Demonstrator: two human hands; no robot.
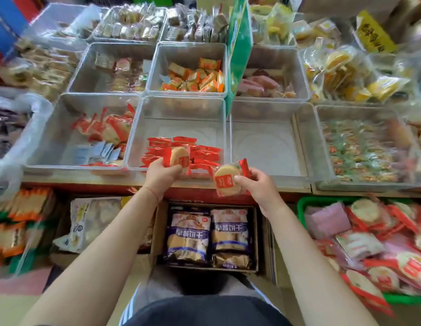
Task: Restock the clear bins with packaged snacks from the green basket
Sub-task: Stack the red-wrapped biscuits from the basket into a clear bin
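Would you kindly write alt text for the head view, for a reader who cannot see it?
A person's left hand and right hand each hold a red-wrapped round cake, the left cake over a clear bin partly filled with similar packets, the right cake just before the bin's near edge. A green basket of similar snacks sits lower right.

The green basket (301,209) is cut off by the right edge, its packets blurred.
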